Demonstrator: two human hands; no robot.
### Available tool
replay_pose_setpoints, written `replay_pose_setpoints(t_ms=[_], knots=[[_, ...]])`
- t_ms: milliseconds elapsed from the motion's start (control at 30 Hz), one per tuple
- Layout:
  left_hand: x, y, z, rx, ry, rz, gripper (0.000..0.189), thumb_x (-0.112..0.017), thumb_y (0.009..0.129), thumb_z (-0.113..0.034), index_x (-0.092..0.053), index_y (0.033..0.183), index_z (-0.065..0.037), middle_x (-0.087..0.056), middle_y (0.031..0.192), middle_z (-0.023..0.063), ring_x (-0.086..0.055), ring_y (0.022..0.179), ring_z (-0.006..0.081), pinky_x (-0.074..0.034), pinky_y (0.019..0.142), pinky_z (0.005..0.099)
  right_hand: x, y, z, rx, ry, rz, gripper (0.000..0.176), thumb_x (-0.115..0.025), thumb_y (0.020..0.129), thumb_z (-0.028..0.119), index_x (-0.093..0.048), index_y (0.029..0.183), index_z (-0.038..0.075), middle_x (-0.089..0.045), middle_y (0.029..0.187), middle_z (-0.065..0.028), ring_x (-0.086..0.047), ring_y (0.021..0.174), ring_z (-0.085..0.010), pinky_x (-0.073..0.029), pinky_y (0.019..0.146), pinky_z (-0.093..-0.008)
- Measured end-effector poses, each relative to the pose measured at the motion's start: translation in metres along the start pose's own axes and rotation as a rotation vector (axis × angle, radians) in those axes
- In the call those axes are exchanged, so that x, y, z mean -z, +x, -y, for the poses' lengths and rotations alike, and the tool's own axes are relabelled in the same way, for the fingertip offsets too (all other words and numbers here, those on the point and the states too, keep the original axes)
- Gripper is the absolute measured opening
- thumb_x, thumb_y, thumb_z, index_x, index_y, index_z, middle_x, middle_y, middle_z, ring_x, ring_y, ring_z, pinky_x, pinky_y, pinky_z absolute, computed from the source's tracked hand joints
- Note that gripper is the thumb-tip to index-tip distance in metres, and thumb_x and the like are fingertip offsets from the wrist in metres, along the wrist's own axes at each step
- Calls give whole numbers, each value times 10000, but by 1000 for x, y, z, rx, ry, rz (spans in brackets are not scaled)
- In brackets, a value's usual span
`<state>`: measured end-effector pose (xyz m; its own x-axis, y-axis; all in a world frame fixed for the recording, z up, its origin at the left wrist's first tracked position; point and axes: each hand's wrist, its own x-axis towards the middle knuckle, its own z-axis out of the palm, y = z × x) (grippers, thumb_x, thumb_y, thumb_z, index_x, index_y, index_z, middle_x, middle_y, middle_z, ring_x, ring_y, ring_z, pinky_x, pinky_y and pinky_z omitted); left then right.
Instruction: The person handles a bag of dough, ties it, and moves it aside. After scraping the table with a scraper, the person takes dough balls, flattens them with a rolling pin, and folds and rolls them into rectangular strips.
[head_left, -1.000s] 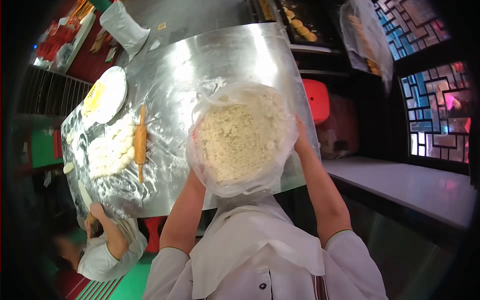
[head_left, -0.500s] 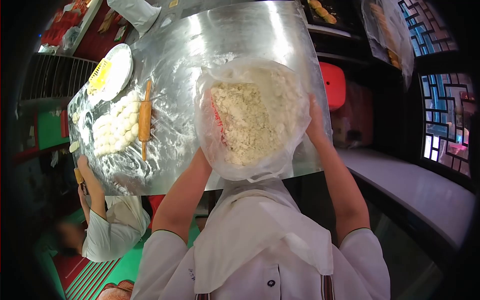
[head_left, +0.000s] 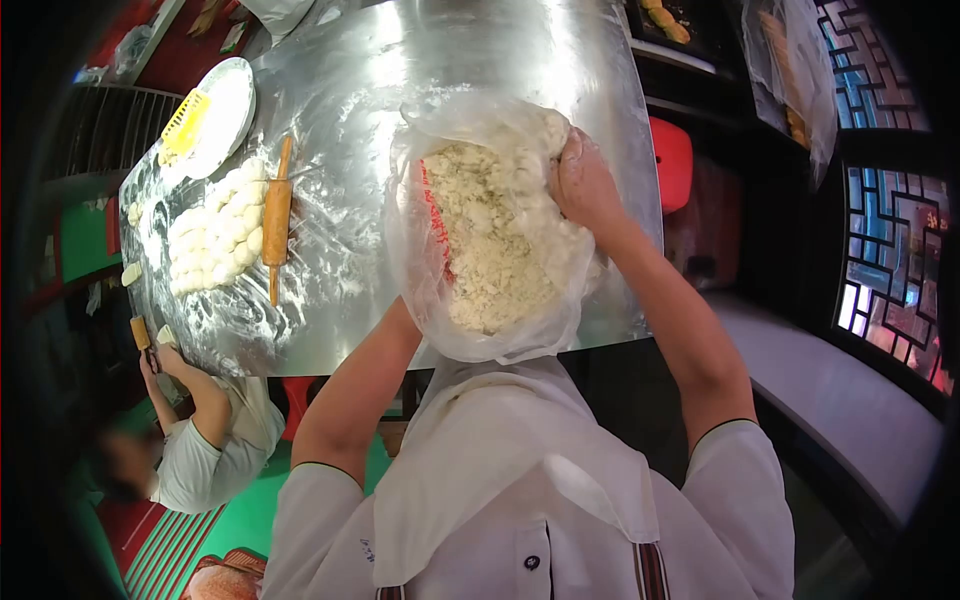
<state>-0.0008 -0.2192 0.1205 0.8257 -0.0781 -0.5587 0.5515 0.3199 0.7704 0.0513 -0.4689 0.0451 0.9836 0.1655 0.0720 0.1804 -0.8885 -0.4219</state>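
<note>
A clear plastic bag (head_left: 408, 215) with red print stands open on the metal table in front of me. Inside lies a pale, crumbly, floury mixture (head_left: 500, 240). My right hand (head_left: 585, 185) is closed on the bag's upper right side, its fingers curled over the gathered plastic. The wrist of my left hand (head_left: 404, 318) reaches to the bag's lower left side. Behind the plastic the fingers of that hand are hidden, so their grip does not show.
Left on the floury metal table (head_left: 345, 230) lie a wooden rolling pin (head_left: 277, 222), several dough balls (head_left: 220, 230) and a white plate (head_left: 235, 115) with a yellow slotted thing (head_left: 186, 120). A co-worker (head_left: 205, 430) holds a wooden-handled tool (head_left: 140, 333) at the left. A red stool-like object (head_left: 672, 165) stands right.
My right hand has moved up and inward from the bag's right side, and the plastic there is now bunched in it. The bag's opening has narrowed. The view has shifted slightly.
</note>
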Motion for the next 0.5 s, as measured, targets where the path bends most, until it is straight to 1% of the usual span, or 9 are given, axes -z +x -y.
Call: replay_pose_setpoints(t_ms=[67, 167, 200, 233, 300, 333, 400, 433, 500], knots=[[-1, 6, -2, -30, 23, -6, 413, -426, 1005, -286, -568, 1290, -23, -642, 1181, 100, -631, 1026, 223, -500, 922, 342, 5, 9, 8, 87, -45, -86, 608, -542, 896, 178, -353, 1359, -169, -495, 1331, -314, -485, 1231, -405, -394, 1061, -410], [17, 2, -9, -53, 61, -10, 402, -439, 1003, -274, -572, 1288, -24, -644, 1175, 97, -630, 1021, 219, -498, 919, 337, 25, 14, 0, -134, 322, 100, 541, -527, 922, 223, -439, 1372, -63, -537, 1316, -253, -517, 1232, -346, -397, 1049, -442], [24, -3, -11, -59, 68, -12, 398, -443, 1003, -270, -573, 1287, -24, -644, 1173, 96, -630, 1020, 218, -497, 918, 335, 41, 14, -4, -226, 590, 157, 511, -497, 970, 311, -479, 1376, 1, -566, 1304, -202, -531, 1230, -285, -404, 1042, -408], [27, 3, -13, -62, 75, -18, 394, -447, 1002, -266, -574, 1286, -25, -645, 1171, 95, -630, 1018, 217, -496, 917, 333, 42, 19, -25, -221, 586, 169, 511, -497, 970, 311, -479, 1376, 1, -566, 1304, -202, -531, 1230, -285, -404, 1042, -408], [27, 15, -19, -53, 99, -29, 386, -456, 1001, -259, -577, 1284, -25, -646, 1166, 93, -629, 1015, 215, -495, 916, 330, 34, 39, -66, -258, 1057, 247, 512, -456, 1004, 371, -483, 1386, 31, -578, 1311, -161, -532, 1229, -240, -404, 1040, -359], [26, 22, -21, -48, 114, -32, 382, -460, 1000, -255, -578, 1283, -26, -646, 1164, 92, -629, 1014, 214, -494, 915, 328, 27, 49, -68, -265, 1059, 256, 512, -456, 1004, 371, -483, 1386, 31, -578, 1311, -161, -532, 1229, -240, -404, 1040, -359], [22, 41, -26, -45, 143, -34, 375, -468, 999, -247, -580, 1281, -26, -648, 1160, 90, -629, 1011, 211, -493, 913, 324, 18, 68, -60, -406, 787, 358, 527, -412, 1022, 399, -475, 1398, 35, -568, 1345, -132, -518, 1252, -239, -399, 1047, -359], [22, 43, -27, -44, 158, -36, 371, -472, 998, -243, -581, 1280, -27, -648, 1158, 89, -628, 1010, 210, -492, 912, 323, 11, 74, -52, -409, 787, 365, 527, -412, 1022, 399, -475, 1398, 35, -568, 1345, -132, -518, 1252, -239, -399, 1047, -359], [10, 61, -29, -39, 189, -44, 364, -481, 997, -235, -584, 1278, -27, -649, 1154, 87, -628, 1007, 208, -491, 910, 319, -1, 80, -24, -264, 773, 400, 494, -437, 1014, 338, -452, 1427, 68, -517, 1407, -105, -486, 1286, -246, -377, 1065, -348]])
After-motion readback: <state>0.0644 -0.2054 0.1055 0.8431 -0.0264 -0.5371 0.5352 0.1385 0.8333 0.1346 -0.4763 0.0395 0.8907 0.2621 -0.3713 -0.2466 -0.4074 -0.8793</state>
